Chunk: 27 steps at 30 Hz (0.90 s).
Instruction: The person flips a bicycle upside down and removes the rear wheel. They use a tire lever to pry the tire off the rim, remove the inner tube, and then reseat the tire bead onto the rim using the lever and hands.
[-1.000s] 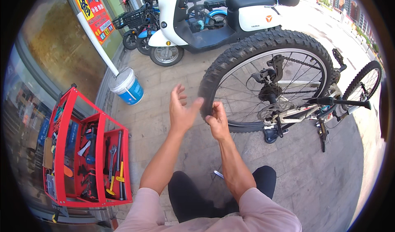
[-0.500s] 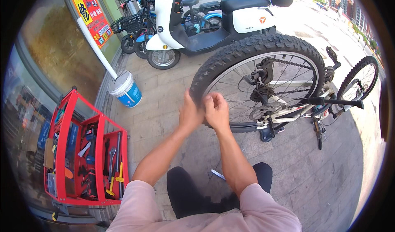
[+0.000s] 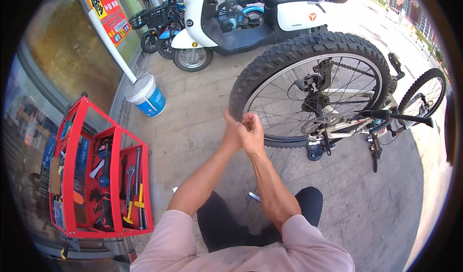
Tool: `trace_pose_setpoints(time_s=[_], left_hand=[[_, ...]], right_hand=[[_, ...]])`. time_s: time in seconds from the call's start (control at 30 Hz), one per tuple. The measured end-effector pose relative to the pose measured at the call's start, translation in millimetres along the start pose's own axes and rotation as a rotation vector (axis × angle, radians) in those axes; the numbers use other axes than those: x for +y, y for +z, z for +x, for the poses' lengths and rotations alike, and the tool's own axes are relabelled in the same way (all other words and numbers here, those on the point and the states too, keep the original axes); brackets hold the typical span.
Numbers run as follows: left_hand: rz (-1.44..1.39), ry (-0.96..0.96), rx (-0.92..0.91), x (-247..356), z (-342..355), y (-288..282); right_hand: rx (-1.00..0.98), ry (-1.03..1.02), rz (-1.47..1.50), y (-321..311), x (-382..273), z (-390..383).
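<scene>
An upside-down bicycle (image 3: 345,130) stands before me, its knobby black tire (image 3: 308,48) facing up on the spoked rear wheel. My left hand (image 3: 232,131) is closed around the tire at its near left edge. Right beside it, touching it, my right hand (image 3: 253,136) has its fingers curled in at the tire's inner edge by the rim (image 3: 247,103). The fingertips are partly hidden there. Chain, sprockets and brake disc (image 3: 316,126) sit at the wheel's hub. Between my knees a thin white tool (image 3: 254,196) lies on the paving.
A red open tool box (image 3: 115,175) with wrenches, a hammer and a power drill stands at left. Behind it is a white-and-blue bucket (image 3: 147,98) with a white pole (image 3: 111,45). A white scooter (image 3: 231,36) is parked beyond the wheel. The bicycle's front wheel (image 3: 424,96) is at far right.
Both hands have slid closer together along the tire's edge, and my right hand has turned inward against the left. My view has shifted slightly, so the bicycle appears farther right.
</scene>
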State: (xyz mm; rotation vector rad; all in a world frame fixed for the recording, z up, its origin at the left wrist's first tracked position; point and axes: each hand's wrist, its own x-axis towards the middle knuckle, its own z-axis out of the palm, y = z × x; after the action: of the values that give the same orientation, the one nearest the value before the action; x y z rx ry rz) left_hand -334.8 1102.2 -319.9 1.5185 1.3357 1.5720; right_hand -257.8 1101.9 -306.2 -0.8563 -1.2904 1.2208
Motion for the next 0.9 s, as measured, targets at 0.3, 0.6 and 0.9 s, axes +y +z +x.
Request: trace_pose_setpoints(time_s=[0.3,0.6,0.9], left_hand=[[0.123,-0.204,-0.053,67,18,-67],[0.747,0.001,0.103,147,15,-12],[0.769,-0.019,0.276,94,14,-1]], right_hand=[[-0.219,-0.046,0.224,-23,-19,6],[-0.443,-0.027,0.318,-36,-20,-2],[-0.403,0.08,0.474,-37,0,-7]])
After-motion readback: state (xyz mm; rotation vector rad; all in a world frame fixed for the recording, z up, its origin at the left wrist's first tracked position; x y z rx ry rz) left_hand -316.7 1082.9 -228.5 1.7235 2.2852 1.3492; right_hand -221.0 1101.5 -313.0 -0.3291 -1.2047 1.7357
